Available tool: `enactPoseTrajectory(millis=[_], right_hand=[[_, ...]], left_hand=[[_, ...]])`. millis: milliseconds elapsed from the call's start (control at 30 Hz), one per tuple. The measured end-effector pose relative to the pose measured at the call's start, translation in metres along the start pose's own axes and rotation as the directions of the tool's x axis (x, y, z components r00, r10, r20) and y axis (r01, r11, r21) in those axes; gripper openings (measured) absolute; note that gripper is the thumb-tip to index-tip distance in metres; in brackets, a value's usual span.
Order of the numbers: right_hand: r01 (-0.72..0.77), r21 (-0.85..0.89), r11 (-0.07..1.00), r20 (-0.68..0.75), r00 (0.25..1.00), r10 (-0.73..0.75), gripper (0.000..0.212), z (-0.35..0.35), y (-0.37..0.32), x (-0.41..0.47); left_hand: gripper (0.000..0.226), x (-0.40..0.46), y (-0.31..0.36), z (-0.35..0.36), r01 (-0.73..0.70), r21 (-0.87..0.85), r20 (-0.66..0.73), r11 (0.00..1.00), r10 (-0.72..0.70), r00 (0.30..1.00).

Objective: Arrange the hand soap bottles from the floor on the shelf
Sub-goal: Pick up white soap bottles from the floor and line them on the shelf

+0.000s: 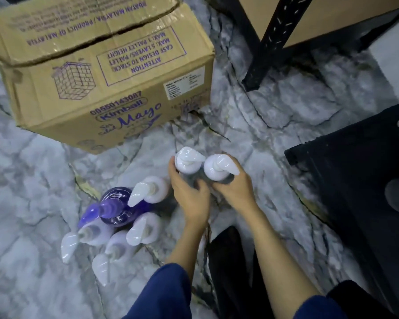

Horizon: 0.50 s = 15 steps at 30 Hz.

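Note:
Two white-pump hand soap bottles stand side by side on the marbled floor. My left hand (189, 192) grips the left bottle (186, 160) around its body. My right hand (234, 187) grips the right bottle (219, 168) the same way. To the left, a cluster of several more bottles stands on the floor: a purple bottle (115, 207) with a purple pump, ringed by white-pump bottles (148, 189). The bodies of the two held bottles are mostly hidden by my fingers.
A worn cardboard box (106, 65) sits on the floor beyond the bottles. A black metal shelf leg (265, 49) stands at the upper right with a tan shelf board (332, 17) above it. A black crate-like object (359, 171) fills the right side.

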State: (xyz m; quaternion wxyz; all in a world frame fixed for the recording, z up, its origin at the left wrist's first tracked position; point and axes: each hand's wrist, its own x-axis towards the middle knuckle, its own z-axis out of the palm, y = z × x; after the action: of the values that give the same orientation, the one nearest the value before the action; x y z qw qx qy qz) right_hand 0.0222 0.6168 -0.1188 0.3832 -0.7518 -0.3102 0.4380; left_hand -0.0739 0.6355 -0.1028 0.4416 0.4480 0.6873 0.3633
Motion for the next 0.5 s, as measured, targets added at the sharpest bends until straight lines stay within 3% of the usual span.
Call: enactPoseTrajectory(millis=[100, 233, 400, 500], right_hand=[[0.016, 0.013, 1.0, -0.031, 0.999, -0.016, 0.061, 0.001, 0.002, 0.001], [-0.027, 0.066, 0.997, 0.031, 0.999, 0.026, 0.07, 0.003, 0.005, 0.004], [-0.038, 0.156, 0.987, 0.047, 0.998, 0.031, 0.062, 0.003, 0.012, 0.01], [-0.086, 0.27, 0.959, -0.02, 0.995, 0.095, 0.065, 0.002, 0.011, 0.007]], left_hand=[[0.071, 0.015, -0.003, 0.005, 0.049, -0.031, 0.038, 0.998, -0.048, 0.998], [0.067, 0.026, -0.012, 0.008, 0.101, -0.03, 0.064, 0.994, -0.099, 0.993], [0.061, 0.034, -0.019, 0.004, 0.098, -0.024, 0.112, 0.995, -0.095, 0.989], [0.058, 0.029, -0.012, 0.0, 0.037, -0.04, 0.122, 0.999, -0.032, 0.992]])
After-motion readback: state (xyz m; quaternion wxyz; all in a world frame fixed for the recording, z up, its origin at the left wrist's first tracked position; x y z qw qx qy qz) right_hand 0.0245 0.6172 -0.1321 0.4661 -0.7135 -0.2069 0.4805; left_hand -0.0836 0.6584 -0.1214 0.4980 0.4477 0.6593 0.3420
